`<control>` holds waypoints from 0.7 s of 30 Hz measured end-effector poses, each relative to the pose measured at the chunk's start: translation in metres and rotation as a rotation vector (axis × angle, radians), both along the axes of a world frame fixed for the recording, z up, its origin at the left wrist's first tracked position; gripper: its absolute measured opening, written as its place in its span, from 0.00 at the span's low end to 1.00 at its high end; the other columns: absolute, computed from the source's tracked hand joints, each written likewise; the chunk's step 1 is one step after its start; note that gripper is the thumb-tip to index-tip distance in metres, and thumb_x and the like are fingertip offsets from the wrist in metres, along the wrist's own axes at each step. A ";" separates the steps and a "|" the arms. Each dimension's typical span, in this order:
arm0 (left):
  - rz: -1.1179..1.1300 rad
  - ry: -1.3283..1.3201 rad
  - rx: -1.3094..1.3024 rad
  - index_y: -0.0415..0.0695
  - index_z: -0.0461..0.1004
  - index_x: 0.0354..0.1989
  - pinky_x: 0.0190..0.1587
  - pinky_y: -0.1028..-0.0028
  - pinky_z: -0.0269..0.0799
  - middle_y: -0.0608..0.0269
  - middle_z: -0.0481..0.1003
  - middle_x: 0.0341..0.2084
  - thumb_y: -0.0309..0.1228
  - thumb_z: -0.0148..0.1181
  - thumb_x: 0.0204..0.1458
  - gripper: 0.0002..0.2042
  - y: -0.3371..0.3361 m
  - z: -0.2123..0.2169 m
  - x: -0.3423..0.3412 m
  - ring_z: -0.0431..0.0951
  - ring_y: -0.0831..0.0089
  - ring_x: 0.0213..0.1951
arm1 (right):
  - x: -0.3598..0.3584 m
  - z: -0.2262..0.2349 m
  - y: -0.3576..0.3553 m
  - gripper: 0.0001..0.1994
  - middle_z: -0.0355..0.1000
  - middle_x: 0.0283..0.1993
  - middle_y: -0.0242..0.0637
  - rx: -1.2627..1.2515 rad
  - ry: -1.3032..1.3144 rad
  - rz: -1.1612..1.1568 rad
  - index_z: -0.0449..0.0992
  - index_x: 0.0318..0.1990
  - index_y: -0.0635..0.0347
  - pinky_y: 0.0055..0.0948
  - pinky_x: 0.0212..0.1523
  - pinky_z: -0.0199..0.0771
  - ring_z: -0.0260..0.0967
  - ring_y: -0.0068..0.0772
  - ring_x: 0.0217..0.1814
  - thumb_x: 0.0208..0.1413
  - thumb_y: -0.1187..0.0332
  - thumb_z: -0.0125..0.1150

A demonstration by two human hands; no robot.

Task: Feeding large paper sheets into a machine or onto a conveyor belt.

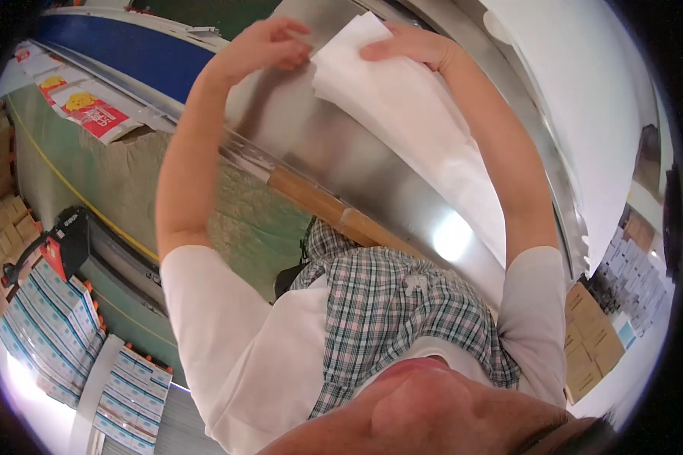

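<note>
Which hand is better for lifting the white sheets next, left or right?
Probably the right hand: it touches the white sheets, with a digit lying on top. The left hand looks empty, fingers loosely curled beside their edge, above the shiny metal table.

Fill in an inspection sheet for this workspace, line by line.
Surface: shiny metal table, bright glare, brown strip along its near edge.
Job's things: layered white sheets, fanned along the table.
Clutter: red-and-white packages in a row beside the blue belt.
Grippers: left hand open, fingers curled, slightly blurred, apart from the sheets; right hand on the sheets, thumb on top, grip unclear.
Cables: nothing seen.
Surroundings: green floor with yellow line, blue-and-white boxes, brown cartons.
</note>
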State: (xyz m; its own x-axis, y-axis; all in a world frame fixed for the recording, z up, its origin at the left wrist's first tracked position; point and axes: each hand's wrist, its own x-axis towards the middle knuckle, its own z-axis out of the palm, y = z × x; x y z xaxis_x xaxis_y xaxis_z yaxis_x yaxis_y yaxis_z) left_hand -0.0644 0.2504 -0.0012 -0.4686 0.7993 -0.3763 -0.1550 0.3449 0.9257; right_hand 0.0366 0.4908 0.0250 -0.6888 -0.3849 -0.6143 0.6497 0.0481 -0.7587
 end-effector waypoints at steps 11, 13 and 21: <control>-0.117 -0.051 -0.081 0.36 0.72 0.38 0.32 0.78 0.71 0.66 0.73 0.28 0.28 0.53 0.47 0.11 0.010 -0.014 0.034 0.72 0.80 0.30 | 0.004 0.004 -0.001 0.28 0.69 0.43 0.36 -0.213 0.032 0.036 0.65 0.51 0.62 0.24 0.45 0.68 0.67 0.25 0.44 0.42 0.61 0.66; -0.048 -0.010 -0.147 0.36 0.73 0.36 0.33 0.78 0.70 0.67 0.73 0.28 0.30 0.53 0.47 0.11 0.003 -0.020 0.024 0.70 0.81 0.31 | -0.002 -0.001 -0.025 0.27 0.68 0.45 0.43 0.300 0.215 0.051 0.69 0.49 0.58 0.30 0.48 0.66 0.66 0.28 0.47 0.46 0.50 0.59; 0.293 -0.037 -0.074 0.36 0.71 0.37 0.31 0.80 0.71 0.63 0.73 0.25 0.34 0.50 0.53 0.12 -0.005 -0.010 0.018 0.73 0.78 0.27 | 0.001 -0.019 0.014 0.26 0.60 0.51 0.51 0.620 0.659 -0.375 0.68 0.46 0.57 0.41 0.57 0.54 0.50 0.48 0.61 0.39 0.58 0.65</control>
State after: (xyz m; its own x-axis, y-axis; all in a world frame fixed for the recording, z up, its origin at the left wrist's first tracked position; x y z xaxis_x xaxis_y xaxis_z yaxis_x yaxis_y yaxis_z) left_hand -0.0466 0.2449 -0.0110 -0.6597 0.6019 -0.4499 -0.2912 0.3471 0.8915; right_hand 0.0372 0.5044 0.0063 -0.9783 0.1902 -0.0821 0.1594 0.4379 -0.8848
